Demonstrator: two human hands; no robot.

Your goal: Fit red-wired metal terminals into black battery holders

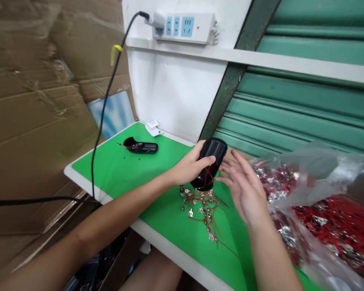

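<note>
My left hand grips a black plastic housing above the table, thumb across its near face. A thin red wire loops over the lower part of that housing. Beside it on the right, my right hand has its fingers spread, the tips close to the housing's edge; whether they touch it I cannot tell. Below both hands lies a loose pile of small metal contacts on red wires. Another black plastic part, curved at one end and with a reddish wire, rests farther left on the green mat.
Clear plastic bags of red-wired metal pieces crowd the table's right side. A white power strip is fixed above, its black cable hanging down across the table's left edge. Cardboard boxes stand left; a green shutter rises behind.
</note>
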